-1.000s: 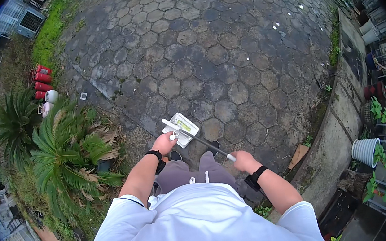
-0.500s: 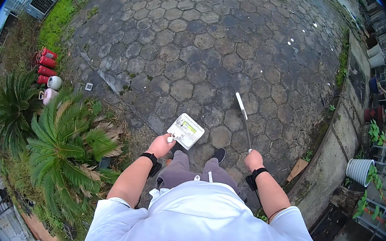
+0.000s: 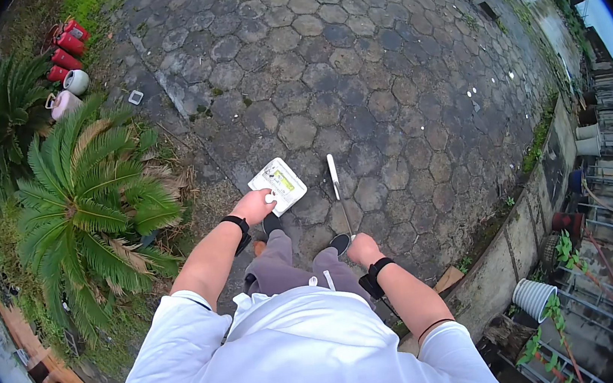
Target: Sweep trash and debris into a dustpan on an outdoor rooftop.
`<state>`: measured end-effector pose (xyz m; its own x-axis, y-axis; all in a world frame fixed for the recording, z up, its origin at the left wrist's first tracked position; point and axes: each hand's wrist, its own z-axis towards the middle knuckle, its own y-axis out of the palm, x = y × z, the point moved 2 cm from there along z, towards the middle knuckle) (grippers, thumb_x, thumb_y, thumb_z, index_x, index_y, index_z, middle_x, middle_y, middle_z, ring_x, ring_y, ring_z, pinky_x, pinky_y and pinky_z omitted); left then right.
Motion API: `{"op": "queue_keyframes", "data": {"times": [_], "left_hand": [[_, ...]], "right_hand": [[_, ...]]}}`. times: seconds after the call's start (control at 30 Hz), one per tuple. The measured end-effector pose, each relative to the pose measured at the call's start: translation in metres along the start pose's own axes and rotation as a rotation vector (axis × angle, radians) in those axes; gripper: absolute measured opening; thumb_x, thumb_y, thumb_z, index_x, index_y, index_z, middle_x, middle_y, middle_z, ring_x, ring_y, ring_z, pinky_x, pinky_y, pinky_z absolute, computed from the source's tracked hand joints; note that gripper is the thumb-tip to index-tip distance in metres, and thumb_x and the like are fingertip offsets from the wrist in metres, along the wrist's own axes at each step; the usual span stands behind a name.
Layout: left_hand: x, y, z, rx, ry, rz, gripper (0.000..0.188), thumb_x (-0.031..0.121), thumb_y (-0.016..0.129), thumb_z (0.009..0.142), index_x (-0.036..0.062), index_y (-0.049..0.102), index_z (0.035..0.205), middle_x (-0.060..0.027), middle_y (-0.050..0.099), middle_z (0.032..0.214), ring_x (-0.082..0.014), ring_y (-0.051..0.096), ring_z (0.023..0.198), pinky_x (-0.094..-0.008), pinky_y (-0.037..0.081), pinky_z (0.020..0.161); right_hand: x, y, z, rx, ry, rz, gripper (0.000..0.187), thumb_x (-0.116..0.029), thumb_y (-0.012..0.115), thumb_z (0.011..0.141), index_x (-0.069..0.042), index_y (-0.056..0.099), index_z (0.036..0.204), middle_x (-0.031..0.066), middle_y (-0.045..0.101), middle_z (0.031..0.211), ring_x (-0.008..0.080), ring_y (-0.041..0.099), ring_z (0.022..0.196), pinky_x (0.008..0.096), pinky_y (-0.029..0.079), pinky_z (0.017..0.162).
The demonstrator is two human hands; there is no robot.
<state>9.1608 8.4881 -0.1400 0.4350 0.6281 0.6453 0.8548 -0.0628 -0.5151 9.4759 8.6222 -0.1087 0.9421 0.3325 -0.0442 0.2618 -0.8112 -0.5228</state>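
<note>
Far left: a dark green feathery plant (image 3: 8,127), with a larger, brighter palm-like plant (image 3: 70,211) spreading its fronds just beside it.
Beyond the fronds: a pink jug (image 3: 66,105), a round white pot (image 3: 76,82) and a cluster of red cylinders (image 3: 68,44) at the edge of the grass.
Small square: a pale-framed, grey-centred object (image 3: 135,97) lying near the plants.
My left hand (image 3: 252,207): fingers closed around a white handle (image 3: 270,198), whose rounded end shows at my fist; the rest is hidden by my hand.
White pan (image 3: 290,199): just beyond my left fist, in front of my feet, shallow, with a yellow-green label; I cannot tell whether it touches the ground.
My shoes: the left shoe (image 3: 271,224) partly hidden near the pan, the right shoe (image 3: 340,243) dark with a pale edge.
Long-handled tool (image 3: 347,215): a thin grey shaft running away from me to a narrow white head (image 3: 333,175), right of the pan and apart from it.
My right hand (image 3: 362,250): clamped on the near end of that tool, beside my right shoe.
Ground: dark hexagonal paving (image 3: 365,109).
Right side: a cardboard scrap (image 3: 449,279), a low concrete wall (image 3: 517,247) and a ribbed white planter (image 3: 535,299).
</note>
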Motion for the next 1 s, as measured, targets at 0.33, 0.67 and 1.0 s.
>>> {"op": "queue_keyframes", "data": {"times": [0.33, 0.67, 1.0], "left_hand": [[-0.024, -0.024, -0.019, 0.055, 0.074, -0.005, 0.033, 0.028, 0.062, 0.087, 0.0038, 0.064, 0.110, -0.0215, 0.068, 0.099, -0.0392, 0.064, 0.094, -0.0442, 0.051, 0.081], [-0.021, -0.050, -0.021, -0.008, 0.138, 0.101, 0.033, 0.028, 0.062, 0.086, 0.0052, 0.064, 0.110, -0.0216, 0.067, 0.099, -0.0388, 0.064, 0.093, -0.0453, 0.051, 0.081], [0.001, -0.039, -0.011, -0.063, 0.082, 0.178, 0.039, 0.029, 0.061, 0.086, 0.0064, 0.061, 0.118, -0.0223, 0.068, 0.098, -0.0387, 0.064, 0.093, -0.0464, 0.051, 0.083]], "right_hand": [[-0.014, -0.046, -0.060, 0.001, -0.123, 0.149, 0.054, -0.016, 0.073, 0.074, -0.005, 0.061, 0.126, 0.0202, 0.066, 0.115, 0.0341, 0.064, 0.106, 0.0379, 0.049, 0.093], [0.007, -0.055, -0.014, 0.241, 0.109, 0.097, 0.029, -0.011, 0.061, 0.078, 0.003, 0.067, 0.103, 0.0250, 0.067, 0.103, 0.0380, 0.065, 0.101, 0.0428, 0.051, 0.087], [-0.060, -0.032, 0.007, -0.054, -0.171, -0.099, 0.026, -0.012, 0.060, 0.078, 0.003, 0.069, 0.098, 0.0263, 0.067, 0.100, 0.0386, 0.066, 0.097, 0.0432, 0.052, 0.083]]}}
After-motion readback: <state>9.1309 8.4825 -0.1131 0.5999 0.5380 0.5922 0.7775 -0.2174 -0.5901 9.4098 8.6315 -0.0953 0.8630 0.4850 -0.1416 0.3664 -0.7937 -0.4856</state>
